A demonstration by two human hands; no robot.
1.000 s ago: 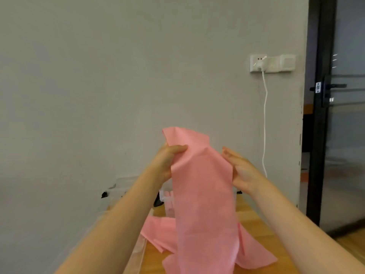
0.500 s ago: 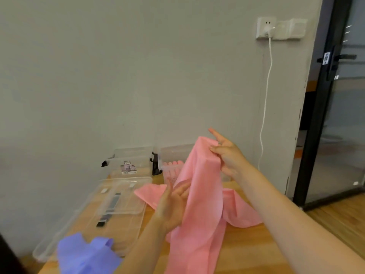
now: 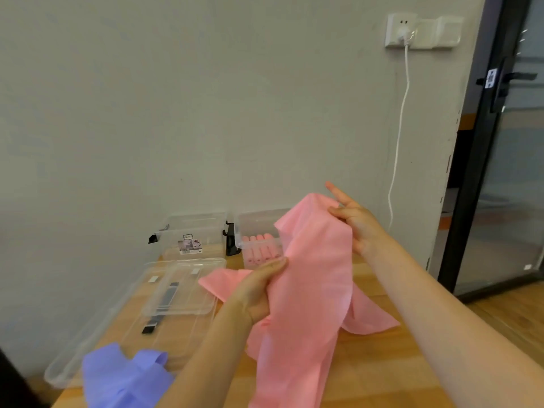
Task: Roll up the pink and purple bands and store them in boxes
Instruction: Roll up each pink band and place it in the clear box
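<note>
A: State the condition of each grip.

B: Your right hand (image 3: 357, 226) pinches the top end of the pink band (image 3: 309, 293) and holds it raised above the bench (image 3: 379, 369); the forefinger points straight out. Your left hand (image 3: 259, 293) has its grip closed on the same band lower down, along its left edge, with the fingers curled round the fabric.

A: Where does the band lie?

B: It hangs from your right hand down past the near edge of the bench. A second fold of it spreads flat on the bench behind your hands, toward the right edge.

A: Locate the boxes.

B: Two clear boxes stand at the far edge against the wall. The right box (image 3: 256, 228) contains pink rolls (image 3: 260, 250) laid side by side. The left box (image 3: 191, 234) carries a label; its contents cannot be determined. Two clear lids (image 3: 179, 290) lie stacked along the left edge.

A: And the purple band?

B: The purple band (image 3: 123, 375) lies crumpled at the near left corner, touching the lower lid, well apart from both hands.
</note>
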